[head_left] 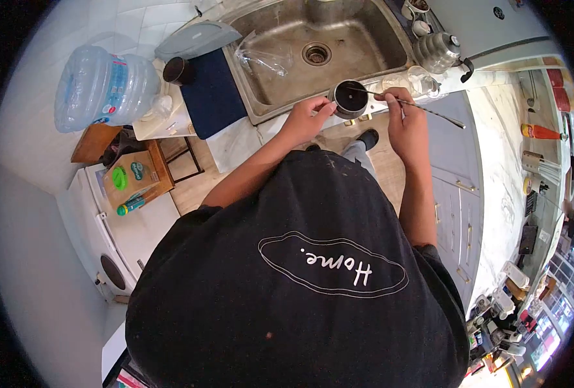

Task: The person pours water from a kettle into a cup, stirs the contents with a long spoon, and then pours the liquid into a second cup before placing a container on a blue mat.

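Observation:
A round cup (350, 98) with dark contents stands at the front edge of the sink, near its right corner. Against the cup's left side, my left hand (309, 119) has its thumb and fingers closed on the rim or wall. On the other side, my right hand (403, 115) pinches a long thin twisted spoon (440, 117). One end of the spoon reaches over the cup's opening, and the other sticks out to the right. How deep the tip sits in the dark contents is hard to tell.
Behind the cup is a metal sink (271, 107) holding a clear plastic bag (261, 59). A metal kettle (436, 52) and a glass vessel (420, 80) stand right of it. Left are a dark blue mat (214, 90), a dark cup (178, 71) and a large water bottle (106, 88).

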Demonstrator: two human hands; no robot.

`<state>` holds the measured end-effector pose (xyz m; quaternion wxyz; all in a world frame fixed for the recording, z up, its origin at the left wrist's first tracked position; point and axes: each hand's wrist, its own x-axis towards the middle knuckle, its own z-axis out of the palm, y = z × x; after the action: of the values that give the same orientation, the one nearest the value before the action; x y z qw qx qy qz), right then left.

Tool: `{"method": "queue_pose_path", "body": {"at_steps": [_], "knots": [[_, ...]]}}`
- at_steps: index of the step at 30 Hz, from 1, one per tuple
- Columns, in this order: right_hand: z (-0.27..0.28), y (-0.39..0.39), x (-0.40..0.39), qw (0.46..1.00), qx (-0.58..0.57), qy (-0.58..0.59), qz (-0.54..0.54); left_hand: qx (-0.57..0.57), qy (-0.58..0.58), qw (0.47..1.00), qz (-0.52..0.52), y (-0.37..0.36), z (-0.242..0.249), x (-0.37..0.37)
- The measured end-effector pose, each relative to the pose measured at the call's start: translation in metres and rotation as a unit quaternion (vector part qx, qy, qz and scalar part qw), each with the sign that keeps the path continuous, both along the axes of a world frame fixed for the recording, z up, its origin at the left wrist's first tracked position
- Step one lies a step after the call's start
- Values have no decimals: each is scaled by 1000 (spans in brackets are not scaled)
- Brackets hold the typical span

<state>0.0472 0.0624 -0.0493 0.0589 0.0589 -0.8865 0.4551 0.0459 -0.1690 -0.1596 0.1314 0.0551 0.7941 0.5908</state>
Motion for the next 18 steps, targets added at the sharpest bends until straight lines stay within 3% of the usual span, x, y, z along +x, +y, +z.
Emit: {"method": "queue_pose_path", "body": {"at_steps": [18], "knots": [[8, 17, 3, 999, -13, -25, 24, -2, 20, 1000, 3, 0, -5, 0]]}}
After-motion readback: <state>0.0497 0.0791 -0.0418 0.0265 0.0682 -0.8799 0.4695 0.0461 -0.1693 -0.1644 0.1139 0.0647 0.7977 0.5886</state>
